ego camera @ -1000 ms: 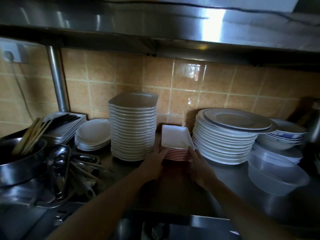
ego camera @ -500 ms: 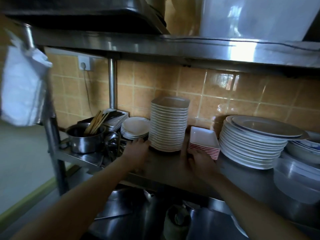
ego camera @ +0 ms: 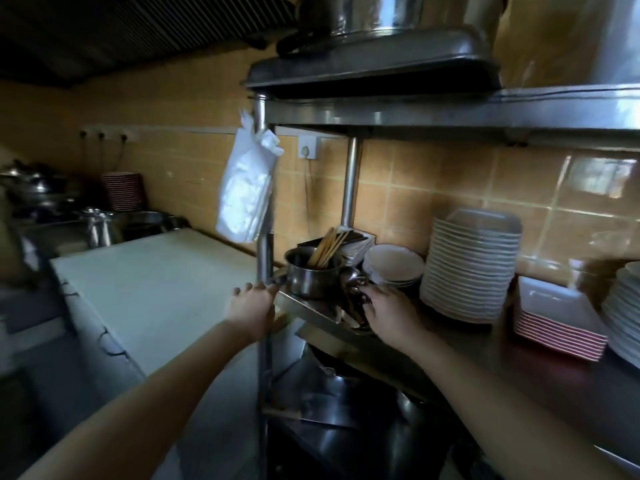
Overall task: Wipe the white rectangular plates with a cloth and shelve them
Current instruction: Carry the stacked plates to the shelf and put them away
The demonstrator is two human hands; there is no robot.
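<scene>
- Head view: left hand (ego camera: 251, 311) is at the left corner of the steel shelf (ego camera: 460, 344), just beside the upright post (ego camera: 265, 251); its fingers are straight and hold nothing.
- Right hand (ego camera: 389, 315) lies over the utensils (ego camera: 353, 306) at the shelf's front edge; blur hides whether it grips any.
- The white rectangular plate (ego camera: 550, 301) tops a red-edged stack (ego camera: 561, 336) well right of both hands, between the tall white stack (ego camera: 471, 268) and the round plates (ego camera: 623, 313).
- A pot (ego camera: 311, 278) crowds the corner.
- A white bag (ego camera: 247, 192) hangs from the post.
- The pale counter (ego camera: 156, 285) spreads left of the post.
</scene>
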